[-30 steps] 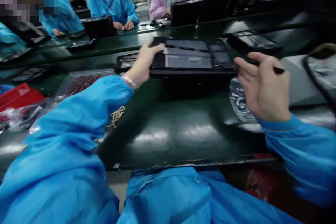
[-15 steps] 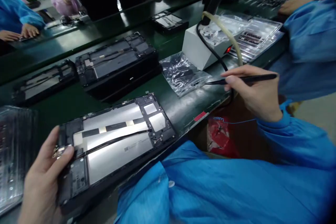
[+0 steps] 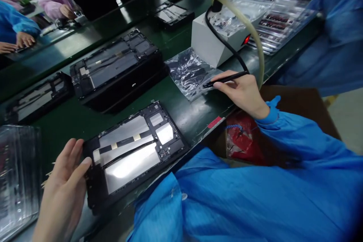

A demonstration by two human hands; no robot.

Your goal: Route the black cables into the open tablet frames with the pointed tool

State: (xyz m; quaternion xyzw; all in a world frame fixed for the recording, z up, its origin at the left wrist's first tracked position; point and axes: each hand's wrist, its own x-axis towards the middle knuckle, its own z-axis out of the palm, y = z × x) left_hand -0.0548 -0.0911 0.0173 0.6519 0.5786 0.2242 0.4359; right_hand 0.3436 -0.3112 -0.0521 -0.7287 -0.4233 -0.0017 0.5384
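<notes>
My left hand [image 3: 64, 183] grips the left end of an opened tablet [image 3: 129, 147], thumb on its edge and fingers at the far corner. The tablet shows a silvery inner plate, dark tape strips, a thin black cable and a black frame; its left end lies in shadow. Between the thumb and fingers of my right hand [image 3: 244, 92] is a pair of black tweezers [image 3: 228, 78]. Their tips point left, over the near edge of a clear plastic bag [image 3: 189, 71] on the green bench. Whether the tips hold anything is too small to tell.
Behind the tablet stands a stack of similar tablets [image 3: 119, 68], with another tablet [image 3: 38, 100] to its left. A white box [image 3: 208, 39] with a red-lit switch, a beige hose [image 3: 253, 30] and plastic trays [image 3: 276, 26] are at right. More clear trays [image 3: 18, 181] sit far left. Co-workers sit nearby.
My right hand has moved left with the tweezers, bringing the tips further over the bag. The tablet's left end has turned darker, and my left hand sits further right in view.
</notes>
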